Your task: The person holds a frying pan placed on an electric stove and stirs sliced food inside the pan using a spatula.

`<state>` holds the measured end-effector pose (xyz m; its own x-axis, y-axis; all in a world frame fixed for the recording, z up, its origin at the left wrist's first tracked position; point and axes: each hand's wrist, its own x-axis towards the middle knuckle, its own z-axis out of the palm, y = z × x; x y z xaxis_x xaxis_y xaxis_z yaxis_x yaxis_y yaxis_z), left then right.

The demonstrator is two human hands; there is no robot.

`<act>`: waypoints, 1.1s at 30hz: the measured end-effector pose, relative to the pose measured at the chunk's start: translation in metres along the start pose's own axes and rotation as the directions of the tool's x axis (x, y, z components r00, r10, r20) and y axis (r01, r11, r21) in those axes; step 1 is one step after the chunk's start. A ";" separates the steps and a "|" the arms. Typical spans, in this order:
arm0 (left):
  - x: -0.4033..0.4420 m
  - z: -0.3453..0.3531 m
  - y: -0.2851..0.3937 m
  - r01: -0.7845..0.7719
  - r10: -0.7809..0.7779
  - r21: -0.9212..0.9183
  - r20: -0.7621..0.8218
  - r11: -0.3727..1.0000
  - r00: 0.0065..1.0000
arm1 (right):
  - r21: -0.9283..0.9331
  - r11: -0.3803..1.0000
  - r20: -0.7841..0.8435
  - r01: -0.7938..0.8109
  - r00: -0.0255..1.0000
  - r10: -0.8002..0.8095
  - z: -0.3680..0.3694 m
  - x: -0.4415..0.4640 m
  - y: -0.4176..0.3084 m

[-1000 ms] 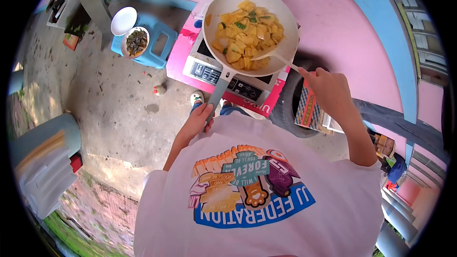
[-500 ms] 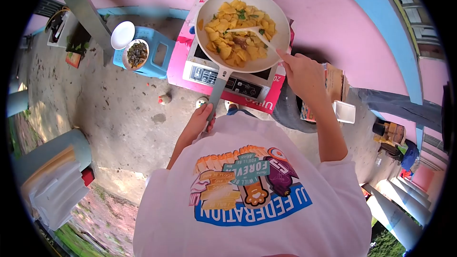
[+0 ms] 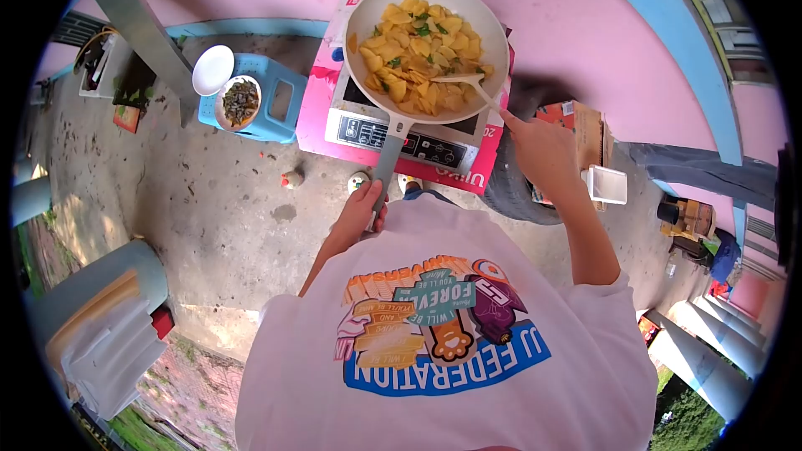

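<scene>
A white frying pan (image 3: 361, 75) with a grey handle sits on an induction cooker (image 3: 430, 150). Yellow slices that look like potato (image 3: 418, 46), mixed with green leafy bits, fill much of it. My left hand (image 3: 361, 207) is wrapped round the end of the pan's handle. In my right hand (image 3: 539, 146) is a pale spatula (image 3: 489, 98), gripped by its handle at the pan's right rim. Its head lies among the slices in the lower right of the pan, partly covered by food.
Under the cooker is a pink box (image 3: 317, 129). On a blue stool (image 3: 280, 100) at left stand a white plate (image 3: 213, 69) and a bowl of dark food (image 3: 240, 104). Right of the cooker are a tyre (image 3: 510, 188), cardboard boxes (image 3: 589, 134) and a white container (image 3: 607, 184). A pink wall (image 3: 551, 17) rises behind.
The spatula head has moved right and toward me through the slices. My right hand has shifted slightly right and down with it. My left hand keeps its hold on the pan handle.
</scene>
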<state>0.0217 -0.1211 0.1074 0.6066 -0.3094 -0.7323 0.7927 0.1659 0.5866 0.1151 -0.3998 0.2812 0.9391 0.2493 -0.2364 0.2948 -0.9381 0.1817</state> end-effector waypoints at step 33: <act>-0.009 -0.063 -0.028 -0.110 0.128 0.219 -0.070 0.969 0.989 | 0.019 0.999 -0.071 -0.043 0.996 0.044 0.029 0.066 -0.052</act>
<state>-0.0025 -0.0639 0.0758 0.7059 -0.2197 -0.6734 0.6885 -0.0103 0.7251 0.1566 -0.3413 0.2284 0.9614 0.2240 -0.1598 0.2507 -0.9524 0.1735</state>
